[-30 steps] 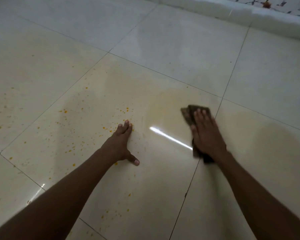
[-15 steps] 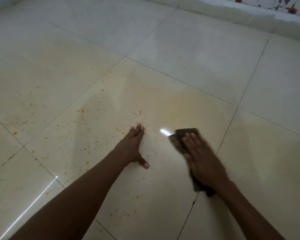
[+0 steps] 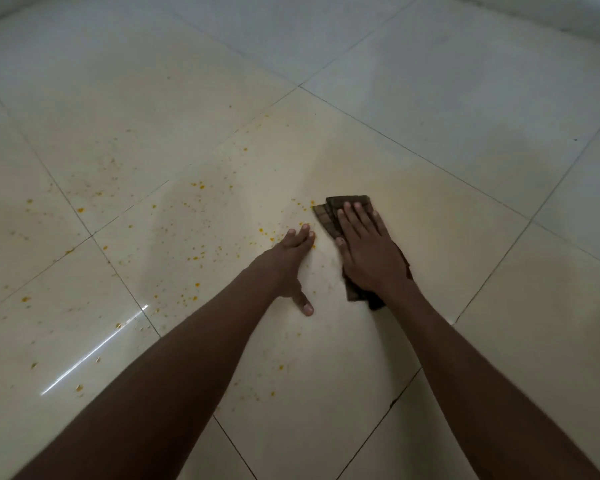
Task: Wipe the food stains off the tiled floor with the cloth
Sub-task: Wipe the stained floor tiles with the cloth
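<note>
Cloth [image 3: 329, 216] lies folded on the tiled floor [image 3: 465, 140], mostly hidden under our flat right hand [image 3: 369, 251]; our left hand [image 3: 286, 261] rests open beside orange food stains [image 3: 194, 251].

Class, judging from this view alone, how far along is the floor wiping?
Done: the tile right of the cloth looks spot-free. In hand: the right hand presses the cloth flat beside the left hand. Left: orange stains dot the tiles to the left.

Both forearms [image 3: 194, 368] bare, apparently sleeveless; short nails.
</note>
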